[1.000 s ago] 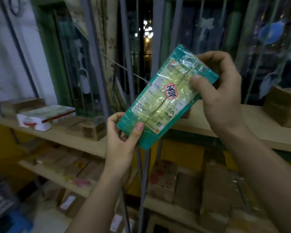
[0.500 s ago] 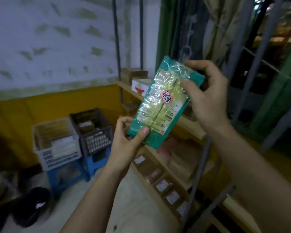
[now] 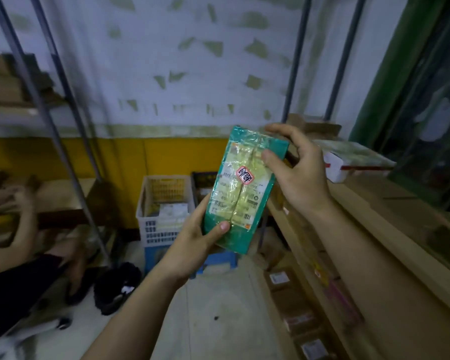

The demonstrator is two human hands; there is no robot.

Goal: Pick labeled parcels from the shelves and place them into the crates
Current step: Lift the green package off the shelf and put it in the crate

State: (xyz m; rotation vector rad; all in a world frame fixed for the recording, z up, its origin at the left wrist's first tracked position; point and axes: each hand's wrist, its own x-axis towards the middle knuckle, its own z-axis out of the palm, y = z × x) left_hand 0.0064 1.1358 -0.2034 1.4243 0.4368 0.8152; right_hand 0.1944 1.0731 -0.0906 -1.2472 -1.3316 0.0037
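Pale packets (image 3: pixel 172 213) are being held in a far white slatted plastic crate (image 3: pixel 153 231) left of wooden shelves (image 3: pixel 369 216). A teal tape-wrapped parcel (image 3: pixel 240 193) is being clamped mid-air by left hand (image 3: pixel 192 245) and right hand (image 3: pixel 300 178) fingers (image 3: pixel 268 157).

head cam | single view | faces forward and down | parcel (image 3: pixel 240 188) close | white crate (image 3: pixel 155 231) farther

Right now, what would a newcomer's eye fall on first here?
A green parcel wrapped in tape is held up at centre: the left hand grips its lower end, the right hand pinches its top. A red-edged sticker sits on its face. Behind it, a white crate stands by the yellow wall.
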